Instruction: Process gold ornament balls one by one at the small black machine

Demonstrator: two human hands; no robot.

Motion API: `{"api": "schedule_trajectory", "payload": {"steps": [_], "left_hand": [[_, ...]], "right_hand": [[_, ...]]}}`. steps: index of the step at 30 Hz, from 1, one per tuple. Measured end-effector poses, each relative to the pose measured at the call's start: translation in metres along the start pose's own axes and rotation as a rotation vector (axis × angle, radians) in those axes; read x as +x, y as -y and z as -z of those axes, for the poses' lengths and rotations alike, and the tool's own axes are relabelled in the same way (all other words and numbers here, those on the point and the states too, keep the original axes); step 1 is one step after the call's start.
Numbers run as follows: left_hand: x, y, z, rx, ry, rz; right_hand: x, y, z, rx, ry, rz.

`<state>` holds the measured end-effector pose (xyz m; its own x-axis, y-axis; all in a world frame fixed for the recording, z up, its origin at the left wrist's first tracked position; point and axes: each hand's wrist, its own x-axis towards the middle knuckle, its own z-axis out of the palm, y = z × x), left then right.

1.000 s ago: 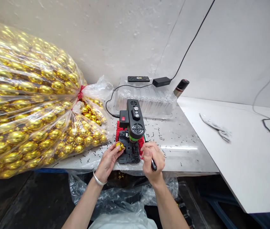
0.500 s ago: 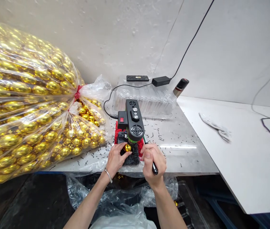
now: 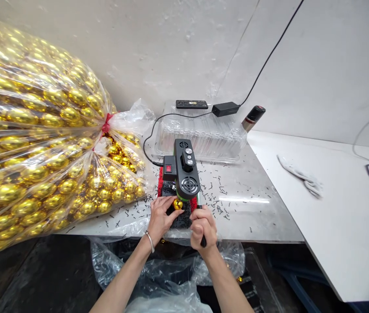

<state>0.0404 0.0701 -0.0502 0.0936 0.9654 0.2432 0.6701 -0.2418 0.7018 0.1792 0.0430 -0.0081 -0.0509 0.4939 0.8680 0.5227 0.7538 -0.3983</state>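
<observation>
Two hands work at our small black bench drill (image 3: 186,171): our left hand (image 3: 160,217) pinches a gold ball (image 3: 177,204) under the drill head, on its base, while our right hand (image 3: 203,225) is clenched around the drill's lever handle (image 3: 203,240).

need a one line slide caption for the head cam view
Left hand holds a gold ball under a small bench machine while the right hand grips its lever.

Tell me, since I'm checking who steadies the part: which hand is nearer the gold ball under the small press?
Left. The left hand has its fingers on the gold ball; the right hand sits just right of it, gripping the black lever handle.
</observation>
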Motion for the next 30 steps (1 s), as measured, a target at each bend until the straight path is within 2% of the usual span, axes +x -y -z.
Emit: {"api": "schedule_trajectory", "payload": {"steps": [5,10,14,17,20,23,26,28,30], "left_hand": [[0.0,0.001,0.0,0.004,-0.011,-0.03],[-0.002,0.004,-0.004,-0.011,-0.063,-0.059],[0.001,0.005,-0.009,-0.038,-0.115,-0.066],[-0.003,0.003,-0.003,-0.083,-0.161,-0.055],[-0.03,0.002,0.011,-0.112,-0.188,-0.07],[-0.077,0.003,0.019,-0.14,-0.056,-0.162],[-0.12,0.007,0.014,-0.111,0.045,-0.231],[-0.132,0.011,0.01,-0.095,0.058,-0.243],[-0.125,0.013,0.014,-0.105,0.023,-0.258]], "right_hand": [[-0.012,-0.009,-0.01,-0.009,-0.079,-0.017],[-0.012,-0.007,-0.009,-0.021,-0.007,0.019],[0.017,0.01,0.004,0.031,-0.031,-0.09],[0.046,0.026,0.015,0.057,-0.025,-0.191],[0.062,0.034,0.02,0.071,0.004,-0.246],[0.059,0.034,0.02,0.088,-0.011,-0.226],[0.049,0.031,0.016,0.09,-0.022,-0.211],[0.045,0.03,0.015,0.085,-0.014,-0.215],[0.043,0.03,0.015,0.083,-0.002,-0.219]]}}
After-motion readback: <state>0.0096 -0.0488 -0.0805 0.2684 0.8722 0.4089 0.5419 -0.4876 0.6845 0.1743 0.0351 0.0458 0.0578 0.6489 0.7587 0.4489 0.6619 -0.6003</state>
